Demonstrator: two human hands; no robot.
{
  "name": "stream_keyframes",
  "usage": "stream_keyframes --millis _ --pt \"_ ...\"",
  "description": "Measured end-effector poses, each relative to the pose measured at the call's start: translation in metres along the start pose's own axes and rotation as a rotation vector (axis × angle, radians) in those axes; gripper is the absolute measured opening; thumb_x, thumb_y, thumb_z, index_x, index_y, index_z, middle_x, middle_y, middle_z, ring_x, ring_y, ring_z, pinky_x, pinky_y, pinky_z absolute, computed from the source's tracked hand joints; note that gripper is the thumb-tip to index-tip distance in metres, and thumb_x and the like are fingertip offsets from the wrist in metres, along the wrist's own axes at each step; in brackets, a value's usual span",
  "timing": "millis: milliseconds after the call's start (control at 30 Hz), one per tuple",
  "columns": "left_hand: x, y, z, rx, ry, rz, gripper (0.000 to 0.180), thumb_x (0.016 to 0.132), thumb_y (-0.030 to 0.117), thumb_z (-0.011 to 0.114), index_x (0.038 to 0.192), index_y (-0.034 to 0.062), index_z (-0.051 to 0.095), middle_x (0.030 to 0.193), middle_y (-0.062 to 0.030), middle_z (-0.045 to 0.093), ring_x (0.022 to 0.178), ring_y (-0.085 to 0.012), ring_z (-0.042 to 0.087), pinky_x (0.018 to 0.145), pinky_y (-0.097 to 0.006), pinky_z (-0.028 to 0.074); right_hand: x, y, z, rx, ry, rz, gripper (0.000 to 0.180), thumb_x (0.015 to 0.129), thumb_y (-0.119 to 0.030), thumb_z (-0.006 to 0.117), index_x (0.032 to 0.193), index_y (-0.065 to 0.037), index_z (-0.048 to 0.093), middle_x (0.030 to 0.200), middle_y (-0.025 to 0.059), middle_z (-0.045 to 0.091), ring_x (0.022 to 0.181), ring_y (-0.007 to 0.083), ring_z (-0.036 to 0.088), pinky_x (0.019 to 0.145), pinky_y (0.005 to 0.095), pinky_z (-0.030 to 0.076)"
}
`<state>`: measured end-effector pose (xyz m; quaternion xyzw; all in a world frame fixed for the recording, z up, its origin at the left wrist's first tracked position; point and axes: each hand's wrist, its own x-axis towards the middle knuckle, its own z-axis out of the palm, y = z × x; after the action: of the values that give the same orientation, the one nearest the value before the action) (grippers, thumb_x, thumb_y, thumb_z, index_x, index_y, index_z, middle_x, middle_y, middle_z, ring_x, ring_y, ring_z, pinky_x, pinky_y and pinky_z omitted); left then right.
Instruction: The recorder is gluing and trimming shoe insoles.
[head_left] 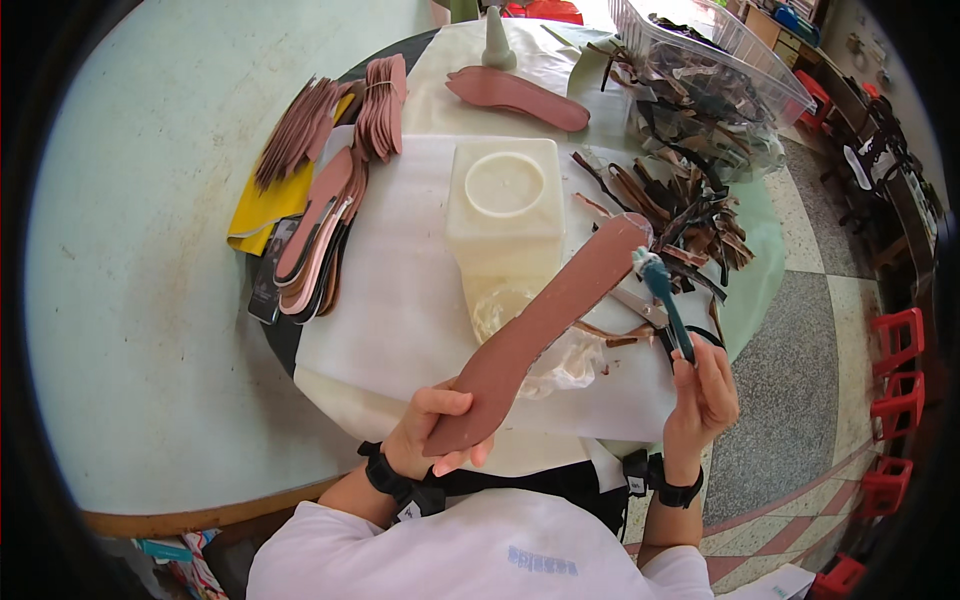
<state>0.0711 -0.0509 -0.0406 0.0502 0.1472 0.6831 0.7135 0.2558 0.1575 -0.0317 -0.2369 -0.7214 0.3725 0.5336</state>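
My left hand [432,430] grips the heel end of a reddish-brown shoe insole [545,325], thumb on top and fingers beneath. The insole slants up to the right above the table. In my right hand [706,392] is a teal toothbrush [662,290], its bristles coated with white stuff. The bristles are by the insole's toe edge; whether they touch it I cannot tell. Behind the insole stands a translucent white plastic container [505,225] with a round recess on top. A crumpled clear plastic bag [567,368] lies partly under the insole. Scissors [640,305] rest near the toothbrush.
Stacked insoles [325,220] lie at the left, near a yellow folder-like piece [270,210]. More insoles [517,97] lie at the far side beside a pale bottle nozzle [497,40]. Dark scrap strips [690,215] pile up at the right, below a clear basket [740,60]. Red stools [897,340] stand beyond.
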Motion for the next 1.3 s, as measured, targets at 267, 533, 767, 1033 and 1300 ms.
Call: stream_keyframes --millis 267,533,767,1033,1300 --pt "0.0 0.001 -0.004 -0.094 -0.042 -0.005 0.038 0.087 0.017 0.045 0.118 -0.0056 0.045 0.071 -0.0285 0.059 0.036 -0.0218 0.055 0.032 -0.026 0.042 -0.008 0.004 -0.003 -0.015 -0.185 -0.106 0.028 0.075 0.006 0.064 0.102 0.001 0.063 0.086 0.0099 0.062 0.066 0.0111 0.052 0.053 0.0187 0.038" --pt "0.001 0.0 -0.008 -0.05 -0.084 -0.006 0.038 0.087 0.017 0.046 0.117 -0.0062 0.046 0.071 -0.0278 0.06 0.036 -0.0215 0.055 0.033 -0.027 0.043 0.006 0.005 -0.005 -0.046 -0.027 -0.034 0.025 0.078 0.007 0.061 0.103 0.003 0.063 0.089 0.011 0.062 0.069 0.0113 0.054 0.056 0.0188 0.04" --pt "0.002 0.0 -0.007 -0.058 -0.092 -0.003 0.037 0.087 0.017 0.047 0.117 -0.005 0.047 0.069 -0.0272 0.059 0.036 -0.0213 0.055 0.032 -0.026 0.042 -0.008 0.001 -0.007 -0.053 -0.147 -0.033 0.027 0.073 0.007 0.065 0.1 0.002 0.064 0.085 0.0114 0.062 0.066 0.0148 0.056 0.057 0.022 0.042" --pt "0.001 0.001 0.012 0.147 0.115 0.032 0.035 0.087 0.023 0.046 0.11 -0.0032 0.049 0.062 -0.0209 0.058 0.029 -0.0162 0.045 0.028 -0.024 0.036 -0.008 0.005 -0.006 -0.045 -0.081 -0.051 0.026 0.075 0.005 0.065 0.101 0.003 0.063 0.087 0.0122 0.062 0.068 0.0158 0.056 0.058 0.0221 0.043" --pt "0.002 0.002 0.021 0.171 0.181 0.022 0.035 0.084 0.023 0.046 0.109 -0.0027 0.048 0.061 -0.0214 0.057 0.029 -0.0185 0.045 0.028 -0.025 0.036 -0.02 -0.002 -0.007 -0.058 -0.267 -0.118 0.027 0.068 0.006 0.066 0.094 0.003 0.065 0.078 0.0128 0.061 0.061 0.0191 0.057 0.053 0.024 0.042"
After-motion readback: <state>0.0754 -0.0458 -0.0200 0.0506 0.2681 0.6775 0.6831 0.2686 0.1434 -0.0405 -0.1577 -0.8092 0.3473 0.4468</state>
